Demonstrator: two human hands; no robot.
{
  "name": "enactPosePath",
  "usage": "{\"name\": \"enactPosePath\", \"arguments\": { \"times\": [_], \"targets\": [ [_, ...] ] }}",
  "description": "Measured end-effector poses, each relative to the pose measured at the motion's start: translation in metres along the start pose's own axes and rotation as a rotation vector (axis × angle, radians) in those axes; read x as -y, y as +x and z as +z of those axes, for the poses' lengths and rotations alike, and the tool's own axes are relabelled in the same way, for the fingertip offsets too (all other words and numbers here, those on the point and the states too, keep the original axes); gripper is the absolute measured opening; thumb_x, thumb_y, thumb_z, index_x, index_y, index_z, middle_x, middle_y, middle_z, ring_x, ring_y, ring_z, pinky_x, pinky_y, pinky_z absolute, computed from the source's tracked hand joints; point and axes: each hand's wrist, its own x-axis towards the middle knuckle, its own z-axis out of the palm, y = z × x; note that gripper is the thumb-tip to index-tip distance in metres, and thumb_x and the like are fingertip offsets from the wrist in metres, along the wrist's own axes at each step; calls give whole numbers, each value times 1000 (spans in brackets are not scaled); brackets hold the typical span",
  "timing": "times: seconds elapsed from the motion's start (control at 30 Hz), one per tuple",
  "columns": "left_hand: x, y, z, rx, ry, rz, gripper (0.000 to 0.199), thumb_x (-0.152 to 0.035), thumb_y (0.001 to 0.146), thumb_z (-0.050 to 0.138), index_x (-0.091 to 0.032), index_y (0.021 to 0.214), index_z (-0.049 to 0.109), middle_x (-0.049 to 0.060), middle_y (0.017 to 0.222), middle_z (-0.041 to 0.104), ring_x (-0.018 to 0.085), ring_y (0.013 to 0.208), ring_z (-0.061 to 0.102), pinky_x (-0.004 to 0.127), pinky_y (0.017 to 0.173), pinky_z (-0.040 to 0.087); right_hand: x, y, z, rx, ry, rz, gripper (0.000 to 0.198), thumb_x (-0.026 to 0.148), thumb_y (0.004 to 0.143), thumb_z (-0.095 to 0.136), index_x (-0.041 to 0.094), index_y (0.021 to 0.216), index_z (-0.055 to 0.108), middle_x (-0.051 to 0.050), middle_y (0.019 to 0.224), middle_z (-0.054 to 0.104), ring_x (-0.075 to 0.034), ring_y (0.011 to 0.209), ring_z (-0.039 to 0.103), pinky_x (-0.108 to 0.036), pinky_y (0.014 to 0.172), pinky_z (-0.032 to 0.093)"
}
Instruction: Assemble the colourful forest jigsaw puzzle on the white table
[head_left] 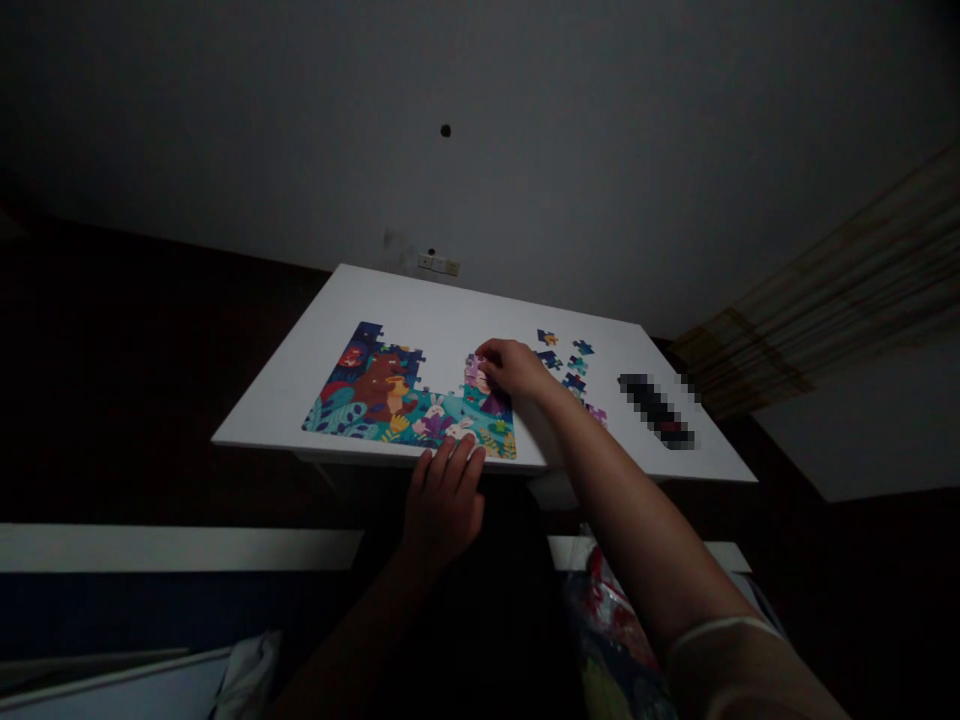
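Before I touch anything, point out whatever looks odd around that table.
On the wall, a dark smudge beside the socket looks like a stain. At right on the table, a dark object is pixelated beyond identifying. The part-built puzzle shows no obvious damage.

The right hand (517,370) hides part of the puzzle (352,395), so whether its fingers (489,348) pinch or merely touch the pink piece (472,366) is unclear. Pixelation masks a dark object (654,408). Prints on the loose pieces (583,347) are too small to tell. The bottom edge crops the right sleeve (739,660).
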Motion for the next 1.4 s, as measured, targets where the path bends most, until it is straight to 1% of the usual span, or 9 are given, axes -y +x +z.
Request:
{"name": "enactPosePath", "arguments": {
  "times": [0.23, 0.4, 0.5, 0.7, 0.8, 0.93, 1.03, 1.17, 1.4],
  "targets": [
    [-2, -2, 1, -16, 15, -16, 48, -25, 90, 47, -22, 138, 47, 3, 149, 37, 25, 139, 31, 49, 114, 21, 8, -9, 5, 2, -114, -106, 16, 22, 82, 60, 22, 91, 72, -9, 96, 69, -22, 86, 62, -34, 77, 46],
    [-7, 0, -2, -20, 15, -35, 47, -25, 88, 49, -22, 135, 50, 3, 148, 40, 26, 139, 32, 50, 114, 23, 22, -54, 4, -97, -115, -170, 26, 17, 88, 45, 22, 98, 68, -9, 99, 69, -23, 97, 60, -36, 87, 45],
    [-10, 2, -3, -36, 10, -77, 48, -21, 84, 52, -23, 132, 53, 4, 146, 43, 27, 138, 34, 50, 114, 22, 5, -92, -4, -270, -73, -72, 33, 15, 85, 44, 22, 110, 64, -8, 110, 66, -22, 104, 58, -37, 94, 43],
    [-11, 3, 2, -63, 0, -56, 48, -22, 84, 52, -23, 133, 52, 7, 143, 47, 29, 136, 37, 51, 114, 21, -77, -156, -37, -532, -57, 312, 31, 20, 81, 43, 22, 100, 67, -9, 103, 69, -26, 96, 62, -42, 87, 47],
    [-16, 6, 7, -107, 4, -99, 48, -19, 82, 52, -21, 130, 54, 9, 141, 49, 30, 135, 37, 53, 114, 19, -108, -174, -46, -610, -8, 423, 33, 20, 79, 40, 21, 99, 66, -10, 101, 69, -27, 94, 63, -43, 87, 46],
    [-25, 9, 13, -142, 28, -111, 52, -17, 81, 54, -20, 133, 51, 11, 142, 49, 32, 135, 37, 56, 114, 17, -126, -181, -45, -704, 135, 498, 35, 20, 78, 37, 18, 101, 63, -10, 95, 69, -25, 90, 63, -41, 86, 48],
    [-25, 9, 17, -167, 65, -87, 53, -18, 81, 54, -19, 134, 49, 11, 141, 49, 33, 134, 38, 58, 113, 18, -130, -182, -43, -687, 175, 472, 34, 19, 77, 38, 19, 102, 62, -9, 95, 69, -24, 90, 63, -39, 86, 47],
    [-20, 7, 16, -172, 89, -38, 62, -19, 80, 54, -23, 140, 41, 10, 142, 47, 33, 135, 37, 59, 112, 20, -131, -182, -44, -543, 106, 352, 33, 23, 78, 47, 21, 107, 63, -9, 104, 66, -25, 95, 60, -40, 89, 46],
    [-32, 9, -8, -70, 62, -65, 64, -15, 80, 51, -24, 143, 38, 9, 146, 43, 31, 137, 34, 57, 113, 21, -129, -181, -52, -303, -55, 237, 30, 37, 80, 60, 24, 106, 65, -10, 120, 58, -28, 118, 48, -46, 104, 34]
  ]
}}
